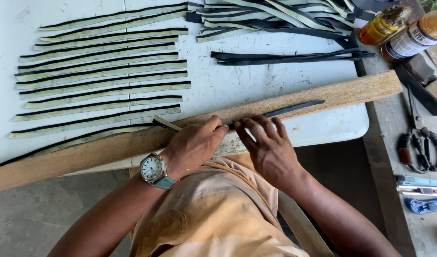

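Both hands work a thin black strip (294, 108) lying along the long wooden board (361, 90). The left hand (194, 145) and right hand (266, 143) pinch it with their fingertips. It helps to press evenly and keep it straight. The strip is dark, narrow and bendy.

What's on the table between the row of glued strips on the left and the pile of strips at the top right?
In the head view, only bare white tabletop separates the laid-out strips from the pile; the loose black strips lie below the pile.
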